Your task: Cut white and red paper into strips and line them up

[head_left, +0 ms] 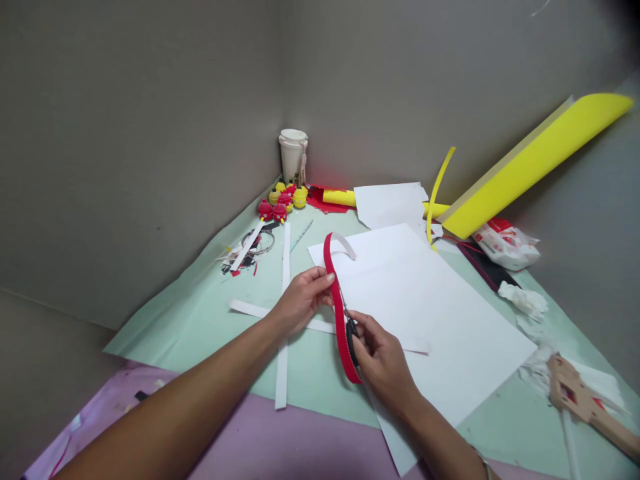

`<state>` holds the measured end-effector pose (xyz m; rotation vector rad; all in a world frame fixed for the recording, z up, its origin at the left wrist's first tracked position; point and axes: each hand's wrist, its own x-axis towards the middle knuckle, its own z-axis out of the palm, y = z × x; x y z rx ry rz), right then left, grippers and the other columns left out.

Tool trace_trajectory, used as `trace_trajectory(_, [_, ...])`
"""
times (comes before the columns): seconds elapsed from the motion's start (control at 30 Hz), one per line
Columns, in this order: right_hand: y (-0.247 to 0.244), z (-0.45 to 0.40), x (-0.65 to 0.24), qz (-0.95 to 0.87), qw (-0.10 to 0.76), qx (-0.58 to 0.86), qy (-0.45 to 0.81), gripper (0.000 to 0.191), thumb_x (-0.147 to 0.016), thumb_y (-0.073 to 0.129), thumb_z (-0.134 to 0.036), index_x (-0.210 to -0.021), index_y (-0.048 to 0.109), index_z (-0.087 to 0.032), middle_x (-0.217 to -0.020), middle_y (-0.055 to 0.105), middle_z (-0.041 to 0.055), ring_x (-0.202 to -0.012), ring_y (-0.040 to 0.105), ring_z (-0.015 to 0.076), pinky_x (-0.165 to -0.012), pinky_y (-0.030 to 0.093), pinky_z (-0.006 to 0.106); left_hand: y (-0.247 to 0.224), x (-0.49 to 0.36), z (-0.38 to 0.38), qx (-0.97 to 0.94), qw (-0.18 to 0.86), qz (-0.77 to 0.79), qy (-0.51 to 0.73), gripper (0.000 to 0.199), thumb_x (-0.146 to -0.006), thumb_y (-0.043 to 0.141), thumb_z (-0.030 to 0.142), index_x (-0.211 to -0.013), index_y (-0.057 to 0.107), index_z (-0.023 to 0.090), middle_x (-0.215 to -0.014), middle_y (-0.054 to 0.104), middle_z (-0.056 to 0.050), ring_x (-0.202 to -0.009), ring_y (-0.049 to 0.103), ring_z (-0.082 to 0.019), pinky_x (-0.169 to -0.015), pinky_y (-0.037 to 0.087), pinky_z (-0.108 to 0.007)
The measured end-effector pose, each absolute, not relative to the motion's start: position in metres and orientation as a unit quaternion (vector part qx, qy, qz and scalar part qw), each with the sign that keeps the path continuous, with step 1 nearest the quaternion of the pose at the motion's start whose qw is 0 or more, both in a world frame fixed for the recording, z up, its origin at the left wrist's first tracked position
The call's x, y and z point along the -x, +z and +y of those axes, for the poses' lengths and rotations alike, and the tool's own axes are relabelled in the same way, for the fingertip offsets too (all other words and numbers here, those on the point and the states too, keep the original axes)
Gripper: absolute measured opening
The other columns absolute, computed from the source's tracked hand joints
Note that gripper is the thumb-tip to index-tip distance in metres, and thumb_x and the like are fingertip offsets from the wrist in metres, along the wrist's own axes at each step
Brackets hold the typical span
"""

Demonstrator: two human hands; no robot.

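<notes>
A long red strip [341,327], white on its back, curves upright between my two hands. My left hand [306,293] pinches it near its upper part, thumb on the red face. In my right hand [381,355] is a pair of scissors [353,337] with dark handles, its fingers wrapped round them. The metal blades lie along the edge of the strip, close to my left fingers; whether they are parted is hard to see. Under the hands lie a large white sheet [450,313] and white paper strips, one lengthwise [282,373] and one crosswise [250,309].
Small red and yellow round ornaments [280,203] stand by a white lidded cup [293,153] in the corner. Scraps and wire [245,257] lie at left. On the right are a yellow roll [535,163], a tissue pack [507,243], crumpled tissues [525,300] and a glue gun [575,393].
</notes>
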<state>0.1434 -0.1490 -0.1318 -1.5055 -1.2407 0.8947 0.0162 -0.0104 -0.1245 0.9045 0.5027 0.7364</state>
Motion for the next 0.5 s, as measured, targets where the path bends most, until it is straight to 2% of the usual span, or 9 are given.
trace_trajectory(0.33, [-0.1326,-0.1486,-0.1437,-0.499,0.473,0.624,0.372,0.036,-0.085,0.053,-0.023,-0.120,0.061,-0.018,-0.071,0.055,-0.0027,-0.062,0.048,0.0128,-0.060,0.041,0.026,-0.1245,-0.0158,-0.0113,-0.421,0.808,0.236,0.338,0.022,-0.081,0.074,0.029,-0.081,0.060,0.012,-0.070,0.063,-0.001,-0.057,0.058,-0.007,-0.055,0.049,-0.016])
trace_trajectory(0.5, [-0.1327,-0.1493,-0.1440,-0.487,0.475,0.627,0.380,0.036,-0.087,0.052,-0.023,-0.122,0.058,-0.021,-0.077,0.054,-0.0022,-0.067,0.050,0.0131,-0.063,0.043,0.025,-0.1254,-0.0160,-0.0111,-0.416,0.812,0.231,0.339,0.021,-0.081,0.074,0.028,-0.082,0.060,0.012,-0.070,0.063,0.000,-0.056,0.058,-0.007,-0.054,0.049,-0.016])
